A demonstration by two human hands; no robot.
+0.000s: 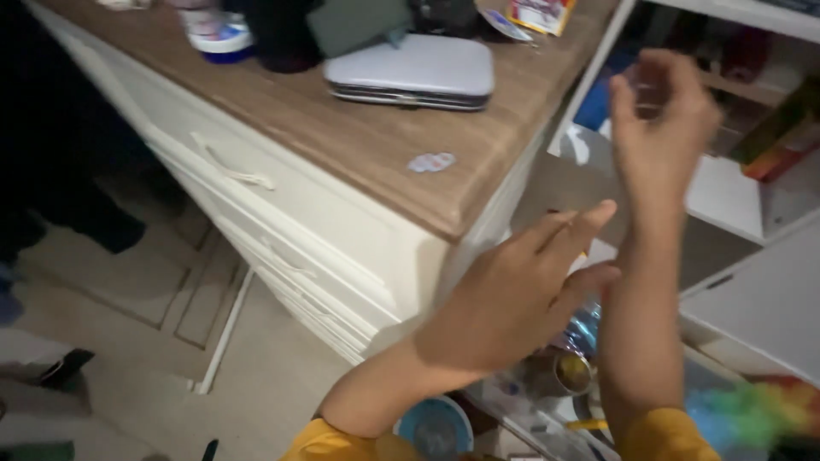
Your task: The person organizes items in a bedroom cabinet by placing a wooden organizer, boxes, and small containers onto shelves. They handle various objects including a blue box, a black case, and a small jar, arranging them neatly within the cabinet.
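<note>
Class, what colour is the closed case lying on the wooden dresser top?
The case is pale grey, seen in the head view.

My view is dim and soft. Light falls on the wooden countertop (367, 137), while the floor (128, 282) at left sinks into deep shadow. My right hand (662, 107) smears with motion blur; colours look grainy.

Left hand (521, 290) flat, fingers extended; right hand (662, 119) raised, fingers loosely curled.
</note>
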